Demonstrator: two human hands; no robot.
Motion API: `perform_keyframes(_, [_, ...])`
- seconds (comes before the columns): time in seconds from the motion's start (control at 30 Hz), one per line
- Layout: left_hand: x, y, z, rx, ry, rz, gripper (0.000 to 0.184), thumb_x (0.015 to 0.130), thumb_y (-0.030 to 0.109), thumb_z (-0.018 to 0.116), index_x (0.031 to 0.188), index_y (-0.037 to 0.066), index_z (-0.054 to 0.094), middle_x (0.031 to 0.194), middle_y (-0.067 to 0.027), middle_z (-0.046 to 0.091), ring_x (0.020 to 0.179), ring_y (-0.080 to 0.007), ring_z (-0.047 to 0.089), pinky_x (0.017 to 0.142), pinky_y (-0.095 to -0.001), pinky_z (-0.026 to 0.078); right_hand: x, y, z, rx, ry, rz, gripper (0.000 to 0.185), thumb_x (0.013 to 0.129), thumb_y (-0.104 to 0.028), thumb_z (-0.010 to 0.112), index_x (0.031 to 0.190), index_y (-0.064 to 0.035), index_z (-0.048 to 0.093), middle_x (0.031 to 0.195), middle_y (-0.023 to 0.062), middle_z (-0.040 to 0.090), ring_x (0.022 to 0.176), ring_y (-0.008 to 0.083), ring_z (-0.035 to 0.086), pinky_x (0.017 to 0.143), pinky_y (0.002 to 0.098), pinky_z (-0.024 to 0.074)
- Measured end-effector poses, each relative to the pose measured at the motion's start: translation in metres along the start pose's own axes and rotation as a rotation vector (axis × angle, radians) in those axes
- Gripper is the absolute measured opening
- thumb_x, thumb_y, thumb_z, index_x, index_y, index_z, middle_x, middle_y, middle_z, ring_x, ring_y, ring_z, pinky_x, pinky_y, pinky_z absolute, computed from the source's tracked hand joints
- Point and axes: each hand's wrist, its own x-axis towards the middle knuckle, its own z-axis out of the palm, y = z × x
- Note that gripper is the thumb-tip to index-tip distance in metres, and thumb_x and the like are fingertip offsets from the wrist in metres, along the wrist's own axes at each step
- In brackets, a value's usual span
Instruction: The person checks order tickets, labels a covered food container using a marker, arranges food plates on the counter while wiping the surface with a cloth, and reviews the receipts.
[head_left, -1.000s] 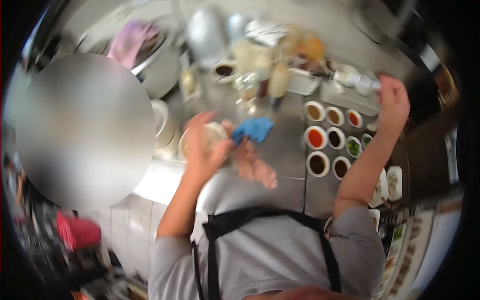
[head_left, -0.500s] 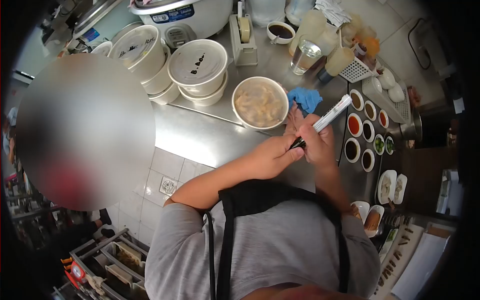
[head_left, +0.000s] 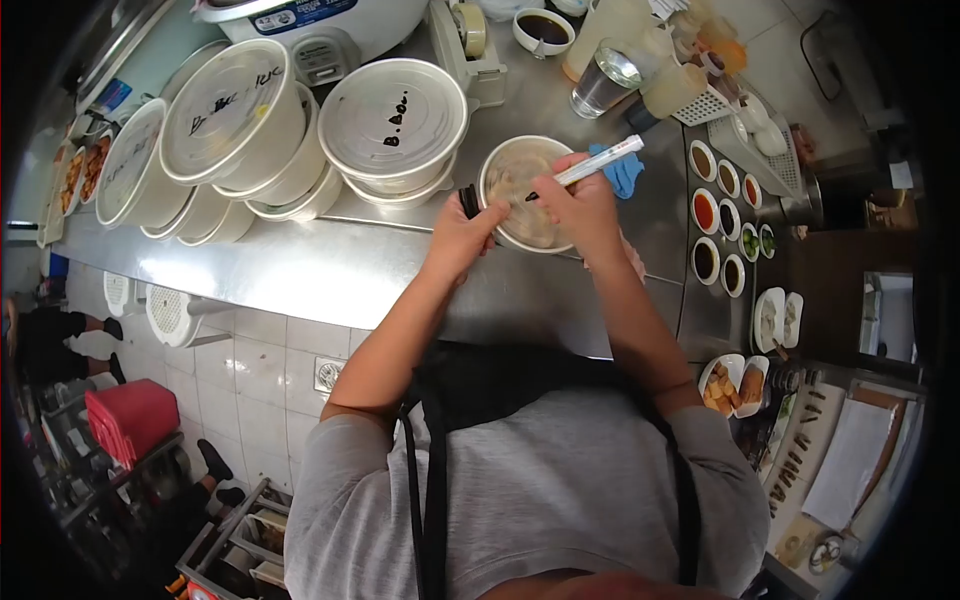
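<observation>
A white marker (head_left: 606, 160) with a dark tip is gripped in my right hand (head_left: 582, 212), its tip just over the lid of a round tub (head_left: 522, 150). Pale food shows through that translucent lid. My left hand (head_left: 460, 238) is closed around the black marker cap (head_left: 469, 201), at the tub's left side. Whether the tip touches the lid I cannot tell. Behind my right hand lies a blue cloth (head_left: 626, 174), and a pinkish cloth is partly hidden under my wrist.
Stacked white tubs (head_left: 393, 120) with black handwriting on their lids stand to the left, near a rice cooker (head_left: 310, 30). A tape dispenser (head_left: 487, 80) and a glass of water (head_left: 606, 80) stand behind. Small sauce dishes (head_left: 705, 210) are on the right.
The cap has come off the marker; my hands have parted, left hand with the cap, right hand bringing the marker over the tub. The view has shifted, showing more tubs on the left.
</observation>
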Motion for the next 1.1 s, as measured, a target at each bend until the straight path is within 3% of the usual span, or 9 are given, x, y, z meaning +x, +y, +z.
perform_keyframes(0.27, [0.006,-0.006,0.002,-0.043,0.01,0.039,0.023,0.071,0.016,0.062,0.08,0.005,0.044,0.057,0.001,0.047,0.04,-0.0039,0.041,0.034,-0.0174,0.032,-0.006,0.003,0.009,-0.36,0.002,-0.217,0.017,0.066,-0.011,0.064,0.067,-0.0038,0.049,0.058,-0.0002,0.05,0.053,0.0058,0.045,0.049,0.0218,0.0369])
perform_keyframes(0.47, [0.005,-0.004,0.003,-0.03,0.032,0.021,0.019,0.074,0.016,0.059,0.082,0.007,0.044,0.057,0.0016,0.049,0.041,-0.0049,0.043,0.035,-0.018,0.033,-0.002,0.012,0.003,-0.342,-0.046,-0.134,0.016,0.065,-0.012,0.063,0.069,-0.0038,0.05,0.056,-0.0001,0.05,0.051,0.0065,0.045,0.048,0.0227,0.0375])
perform_keyframes(0.57, [0.006,-0.005,0.002,-0.033,0.016,0.037,0.02,0.074,0.017,0.06,0.081,0.006,0.044,0.057,0.0014,0.049,0.041,-0.0051,0.043,0.036,-0.0181,0.033,0.005,0.019,-0.004,-0.43,-0.018,-0.315,0.016,0.065,-0.012,0.063,0.067,-0.0037,0.05,0.055,0.0001,0.05,0.051,0.0059,0.045,0.048,0.023,0.0377])
perform_keyframes(0.67, [0.006,-0.004,0.002,-0.024,0.01,0.044,0.021,0.074,0.018,0.06,0.081,0.006,0.044,0.057,0.001,0.049,0.041,-0.0053,0.043,0.036,-0.0182,0.034,0.011,0.012,-0.008,-0.124,0.045,-0.067,0.015,0.066,-0.011,0.062,0.067,-0.0036,0.05,0.056,-0.0002,0.05,0.052,0.0051,0.046,0.048,0.0223,0.0376])
perform_keyframes(0.87, [0.006,-0.003,0.003,-0.006,0.006,0.05,0.022,0.074,0.017,0.06,0.082,0.005,0.043,0.059,-0.0001,0.049,0.042,-0.0056,0.043,0.037,-0.0186,0.034,0.011,0.016,-0.016,-0.312,-0.044,-0.209,0.013,0.068,-0.01,0.061,0.069,-0.0033,0.049,0.056,-0.0013,0.049,0.053,0.0042,0.044,0.047,0.0196,0.0363])
perform_keyframes(0.97, [0.007,-0.004,0.004,-0.012,0.017,0.075,0.019,0.073,0.016,0.06,0.078,0.005,0.044,0.057,0.0004,0.049,0.04,-0.0041,0.041,0.034,-0.0171,0.032,0.015,0.01,-0.014,-0.186,0.022,-0.097,0.013,0.069,-0.01,0.06,0.068,-0.0035,0.049,0.056,-0.0016,0.048,0.052,0.0038,0.043,0.047,0.0193,0.0361])
perform_keyframes(1.07, [0.007,-0.004,0.006,-0.024,0.053,0.073,0.019,0.073,0.015,0.06,0.077,0.005,0.044,0.057,0.0006,0.049,0.039,-0.0042,0.04,0.034,-0.0171,0.032,0.015,0.016,-0.018,-0.31,-0.012,-0.206,0.013,0.069,-0.01,0.06,0.067,-0.0034,0.049,0.056,-0.0016,0.048,0.052,0.0036,0.043,0.047,0.0195,0.0361])
perform_keyframes(1.1, [0.007,-0.004,0.006,-0.024,0.046,0.078,0.019,0.073,0.015,0.059,0.077,0.005,0.044,0.057,0.0006,0.048,0.039,-0.0042,0.04,0.034,-0.0172,0.032,0.015,0.014,-0.018,-0.272,-0.013,-0.147,0.013,0.069,-0.01,0.06,0.067,-0.0034,0.049,0.056,-0.0016,0.048,0.052,0.0036,0.043,0.047,0.0195,0.0362])
